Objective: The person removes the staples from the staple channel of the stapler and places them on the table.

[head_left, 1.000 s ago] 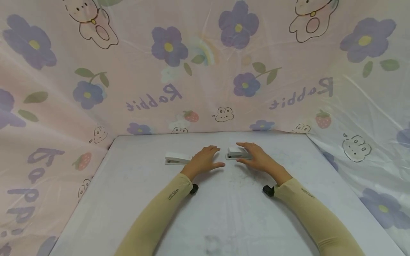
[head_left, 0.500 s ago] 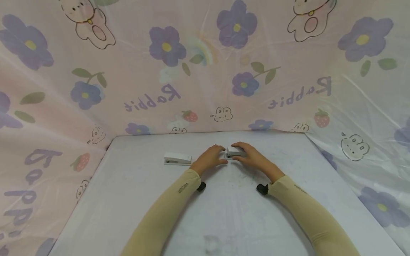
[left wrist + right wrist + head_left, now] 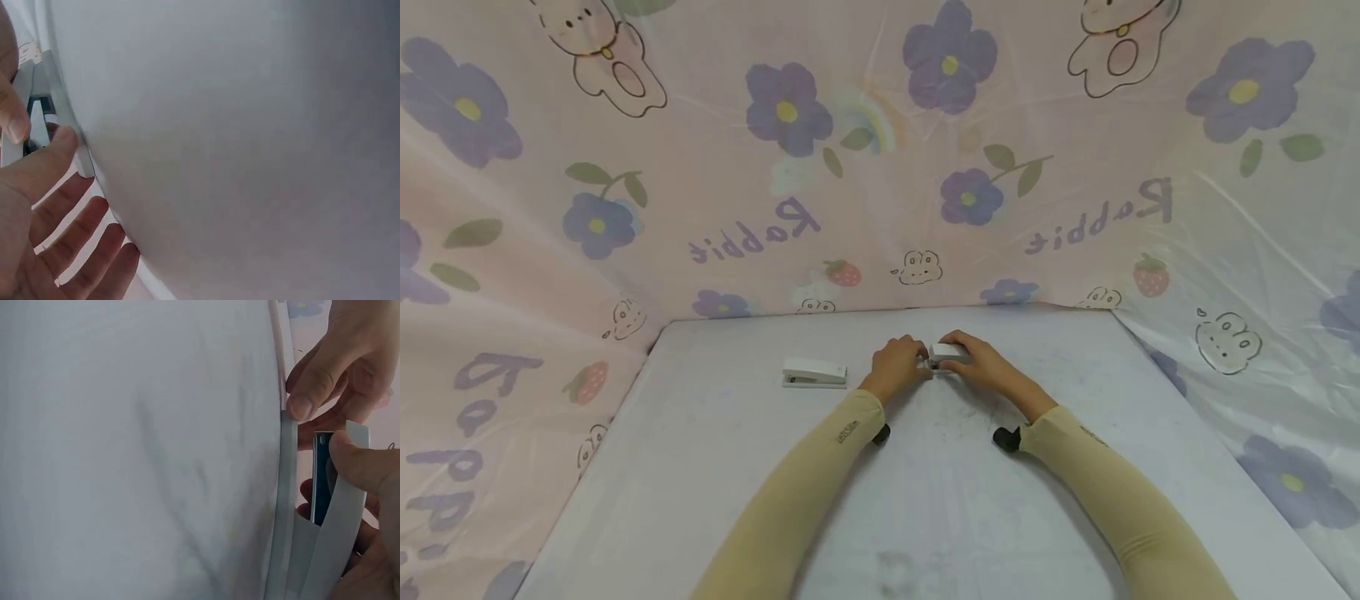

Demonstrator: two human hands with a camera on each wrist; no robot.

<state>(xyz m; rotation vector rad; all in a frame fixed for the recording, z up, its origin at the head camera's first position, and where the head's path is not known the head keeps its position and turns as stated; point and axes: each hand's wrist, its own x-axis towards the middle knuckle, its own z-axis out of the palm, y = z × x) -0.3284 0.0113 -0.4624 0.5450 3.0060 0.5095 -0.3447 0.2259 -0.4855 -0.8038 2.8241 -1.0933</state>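
Note:
A white stapler (image 3: 943, 351) is near the back middle of the table, its base along the tabletop in the right wrist view. My right hand (image 3: 983, 365) grips its upper arm (image 3: 340, 512), thumb on one side and fingers on the other. My left hand (image 3: 897, 367) pinches the front end of the base (image 3: 289, 444), with its thumb (image 3: 59, 147) on the near side. The left hand's other fingers spread out beyond that end. Between the raised arm and the base, the dark metal staple channel (image 3: 323, 475) shows. A second white stapler (image 3: 814, 373) lies to the left, untouched.
The table (image 3: 940, 500) has a white cover with faint grey smudges. A printed curtain (image 3: 880, 167) with flowers and rabbits hangs behind it and along both sides. Black wrist cameras (image 3: 1006, 439) sit under both sleeves.
The left hand has moved right, away from the left stapler, and its fingers have closed on the other stapler's front end. The right hand has shifted slightly left and taken hold of that stapler.

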